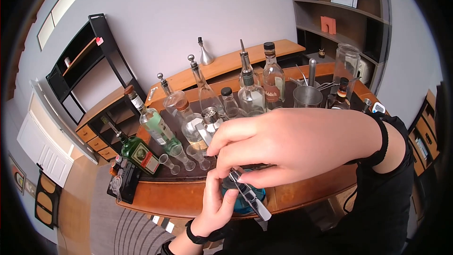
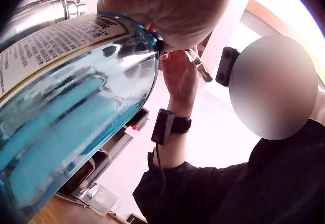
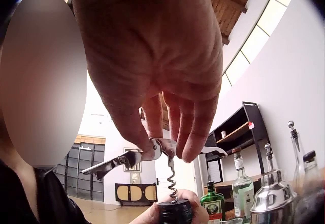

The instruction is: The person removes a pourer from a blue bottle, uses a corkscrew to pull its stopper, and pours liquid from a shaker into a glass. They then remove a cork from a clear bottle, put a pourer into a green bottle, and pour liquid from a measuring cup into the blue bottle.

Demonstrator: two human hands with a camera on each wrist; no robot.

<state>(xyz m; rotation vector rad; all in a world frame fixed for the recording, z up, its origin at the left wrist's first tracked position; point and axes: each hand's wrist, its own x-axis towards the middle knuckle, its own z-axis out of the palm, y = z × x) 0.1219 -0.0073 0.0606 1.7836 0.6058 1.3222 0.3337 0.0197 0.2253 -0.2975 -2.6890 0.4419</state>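
My right hand (image 1: 302,144) pinches a silver waiter's corkscrew (image 3: 119,164) between thumb and fingers. In the right wrist view its lever sticks out to the left, and its spiral worm (image 3: 173,183) points straight down with the tip at the black bottle top (image 3: 175,213). The blue glass bottle (image 2: 76,117) with a printed label fills much of the left wrist view. My left hand (image 1: 212,210) is wrapped around the bottle's neck, below the right hand. From the head view most of the bottle is hidden behind the hands.
On the leather-edged bar table (image 1: 170,198) stand a green bottle (image 1: 140,155), a pale bottle (image 1: 158,127), several small glasses (image 1: 183,158) and a metal shaker (image 1: 211,115). A metal cup (image 1: 307,97) and a tall jar (image 1: 347,66) stand at the right.
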